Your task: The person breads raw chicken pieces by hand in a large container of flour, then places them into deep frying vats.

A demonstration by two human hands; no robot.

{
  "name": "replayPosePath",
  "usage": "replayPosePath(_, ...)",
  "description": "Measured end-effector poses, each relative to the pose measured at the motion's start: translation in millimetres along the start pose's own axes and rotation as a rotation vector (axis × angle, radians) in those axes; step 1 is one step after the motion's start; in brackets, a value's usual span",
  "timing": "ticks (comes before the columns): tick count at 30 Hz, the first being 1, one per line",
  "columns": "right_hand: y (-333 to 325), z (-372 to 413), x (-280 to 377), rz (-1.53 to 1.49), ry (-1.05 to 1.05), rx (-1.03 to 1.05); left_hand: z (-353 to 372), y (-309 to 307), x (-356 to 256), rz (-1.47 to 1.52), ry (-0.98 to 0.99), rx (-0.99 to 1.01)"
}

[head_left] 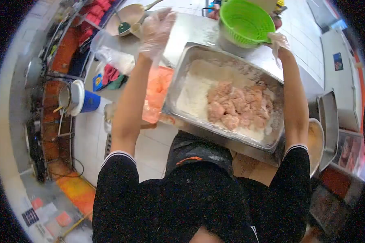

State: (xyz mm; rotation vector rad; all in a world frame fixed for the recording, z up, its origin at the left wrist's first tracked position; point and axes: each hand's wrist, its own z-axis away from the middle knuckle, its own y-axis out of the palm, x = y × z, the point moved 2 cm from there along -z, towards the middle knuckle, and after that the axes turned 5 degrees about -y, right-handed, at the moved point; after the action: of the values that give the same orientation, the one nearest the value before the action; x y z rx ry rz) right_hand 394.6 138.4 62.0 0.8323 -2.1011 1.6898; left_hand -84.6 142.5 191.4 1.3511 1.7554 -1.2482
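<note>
A steel tray [182, 67] holds white flour and a heap of raw pink meat pieces [238, 106] toward its right side. My right hand [278, 42], in a clear plastic glove, grips the rim of a green colander [244, 22] that stands on a metal pot beyond the tray. My left hand [156, 30], also gloved, hovers with spread fingers over the steel counter [192, 28] left of the tray, holding nothing.
An orange container [158, 95] sits at the tray's left edge. A metal bowl [127, 18] with a ladle stands at the far left. More steel pans [329, 121] lie to the right. A blue-and-white bucket [81, 99] stands on the tiled floor.
</note>
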Motion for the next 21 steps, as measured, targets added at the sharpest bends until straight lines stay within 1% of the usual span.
replayPosePath(1,3.7,0.7,6.3,-0.125,0.072,0.013,3.3,-21.7,7.5,0.064,-0.071,-0.017)
replayPosePath(2,7.4,1.2,13.4,-0.247,0.146,0.018,-6.5,-51.2,41.4,0.047,-0.185,0.144)
replayPosePath(3,8.6,12.3,25.3,-0.665,0.278,-0.160,-13.7,-72.0,78.9,0.035,-0.298,0.302)
replayPosePath(4,12.0,24.6,46.6,-1.084,0.405,-0.334,-4.4,-75.9,95.7,0.029,-0.294,0.291)
replayPosePath(5,-1.1,35.0,95.0,-0.293,0.531,-0.401,10.8,-86.6,109.7,-0.016,-0.377,0.149)
replayPosePath(6,-10.5,54.8,138.8,-0.206,0.451,-0.425,24.3,-103.3,116.4,-0.064,-0.461,0.000)
replayPosePath(7,-9.1,78.8,191.5,-0.384,0.476,-0.534,36.1,-119.5,107.1,-0.076,-0.466,-0.022)
replayPosePath(8,-7.4,102.1,243.8,-0.559,0.489,-0.655,45.3,-133.4,87.5,-0.386,-0.393,-0.120)
replayPosePath(9,-8.5,124.0,266.3,-0.578,0.668,-0.585,44.9,-142.6,73.5,-0.687,-0.311,-0.197)
replayPosePath(10,-7.8,160.7,265.1,-0.391,0.566,-0.458,36.7,-150.8,67.5,-0.681,-0.320,-0.173)
replayPosePath(11,-7.7,190.7,274.6,-0.244,0.553,-0.323,31.3,-165.0,58.6,-0.945,-0.274,-0.416)
replayPosePath(12,-3.7,217.9,286.1,-0.258,0.628,-0.274,34.1,-177.4,60.4,-1.206,-0.229,-0.660)
replayPosePath(13,0.2,245.5,297.9,-0.270,0.702,-0.222,34.7,-190.1,84.9,-1.200,-0.252,-0.641)
replayPosePath(14,14.6,271.7,306.1,-0.455,0.865,-0.279,29.0,-205.4,127.9,-1.008,-0.291,-0.398)
replayPosePath(15,29.3,288.2,317.0,-0.453,0.872,-0.271,22.9,-222.8,176.8,-0.813,-0.318,-0.166)
replayPosePath(17,56.7,308.8,340.9,-0.609,0.989,-0.574,16.5,-253.7,289.1,-0.558,-0.471,0.193)
replayPosePath(19,69.7,275.0,373.7,-0.612,0.968,-0.615,-22.0,-248.6,271.4,-0.806,-0.536,0.300)
replayPosePath(20,73.4,258.1,392.5,-0.589,0.973,-0.633,-21.4,-234.1,202.9,-1.102,-0.465,0.260)
replayPosePath(21,78.3,235.2,406.3,-0.580,0.877,-0.550,-31.8,-237.5,175.2,-0.915,-0.329,0.296)
